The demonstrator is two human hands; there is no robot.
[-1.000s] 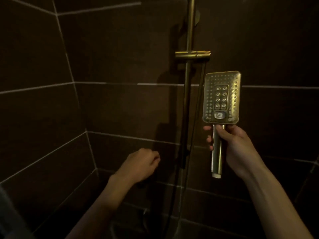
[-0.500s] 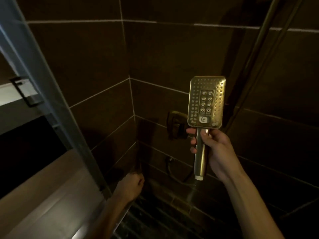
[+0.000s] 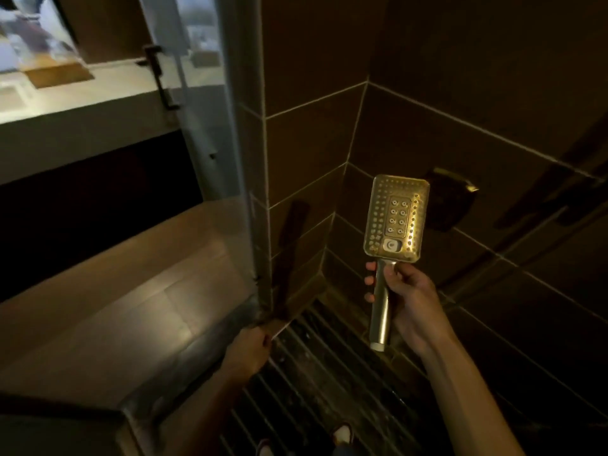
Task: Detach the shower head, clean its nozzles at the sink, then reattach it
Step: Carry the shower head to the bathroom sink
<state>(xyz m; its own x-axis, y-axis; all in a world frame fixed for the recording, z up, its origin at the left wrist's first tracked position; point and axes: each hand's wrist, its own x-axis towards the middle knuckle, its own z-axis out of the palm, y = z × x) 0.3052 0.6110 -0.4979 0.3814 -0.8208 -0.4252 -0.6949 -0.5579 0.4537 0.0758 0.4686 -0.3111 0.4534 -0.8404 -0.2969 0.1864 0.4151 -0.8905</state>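
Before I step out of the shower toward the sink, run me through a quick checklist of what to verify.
1. Shower head off its hose: ok, the handle's lower end is bare.
2. Firm hold: ok, right hand wraps the handle just under the head.
3. Nozzle face visible for checking: ok, it faces the camera.
4. Left hand free: cannot tell, it hangs low by the glass door edge, fingers unclear.
5. Door open enough to pass: cannot tell.
6. Grooved floor dry: cannot tell.
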